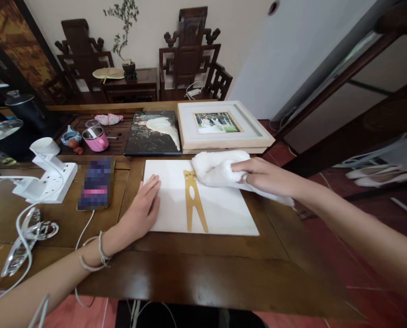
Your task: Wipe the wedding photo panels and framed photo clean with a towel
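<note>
A white board (pixel 224 212) lies flat on the wooden table, with a gold-coloured, forked stand piece (pixel 191 207) on its upper face. My left hand (pixel 142 207) rests on the board's left edge, its fingers stretched out and holding nothing. In my right hand (pixel 254 173) a bunched white towel (pixel 213 166) is gripped. The towel lies over the board's far right part, touching or close to the top of the stand piece, and one end trails past the board's right edge. Part of the board is hidden under the towel.
Behind the board lie a dark photo panel (pixel 152 134) and a pale framed photo (pixel 254 132). To the left are a phone (pixel 96 184), a white power strip (pixel 58 182) with cables, a clear hair claw (pixel 27 239) and a pink cup (pixel 96 139) on a tea tray.
</note>
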Demonstrator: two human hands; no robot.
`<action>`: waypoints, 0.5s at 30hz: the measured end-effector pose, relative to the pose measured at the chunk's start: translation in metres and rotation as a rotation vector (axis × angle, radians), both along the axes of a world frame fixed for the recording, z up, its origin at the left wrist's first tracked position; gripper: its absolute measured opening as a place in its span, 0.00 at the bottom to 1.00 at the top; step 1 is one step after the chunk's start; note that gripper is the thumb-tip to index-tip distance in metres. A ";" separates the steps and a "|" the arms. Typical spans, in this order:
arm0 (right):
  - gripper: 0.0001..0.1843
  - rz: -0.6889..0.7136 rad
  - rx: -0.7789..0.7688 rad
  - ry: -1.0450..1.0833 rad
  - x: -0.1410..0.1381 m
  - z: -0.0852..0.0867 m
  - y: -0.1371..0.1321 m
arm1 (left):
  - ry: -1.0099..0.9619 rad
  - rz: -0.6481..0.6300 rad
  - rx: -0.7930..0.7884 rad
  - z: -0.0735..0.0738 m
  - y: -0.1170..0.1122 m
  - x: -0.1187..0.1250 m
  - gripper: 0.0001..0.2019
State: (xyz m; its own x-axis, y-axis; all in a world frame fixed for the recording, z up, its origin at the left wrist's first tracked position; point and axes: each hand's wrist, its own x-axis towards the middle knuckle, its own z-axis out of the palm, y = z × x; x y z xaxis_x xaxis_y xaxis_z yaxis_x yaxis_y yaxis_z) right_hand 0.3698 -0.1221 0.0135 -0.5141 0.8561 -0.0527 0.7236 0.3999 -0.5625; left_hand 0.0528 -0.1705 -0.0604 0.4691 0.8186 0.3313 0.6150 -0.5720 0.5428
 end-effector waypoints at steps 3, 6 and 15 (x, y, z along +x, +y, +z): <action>0.08 -0.023 0.069 -0.085 -0.001 -0.005 -0.008 | -0.001 0.004 0.008 0.000 0.000 0.000 0.21; 0.16 -0.043 0.073 -0.130 0.003 -0.006 -0.044 | 0.000 0.003 0.008 0.000 0.000 0.001 0.21; 0.22 0.068 -0.134 -0.167 0.010 0.016 -0.114 | -0.022 0.019 0.004 -0.001 -0.001 0.002 0.21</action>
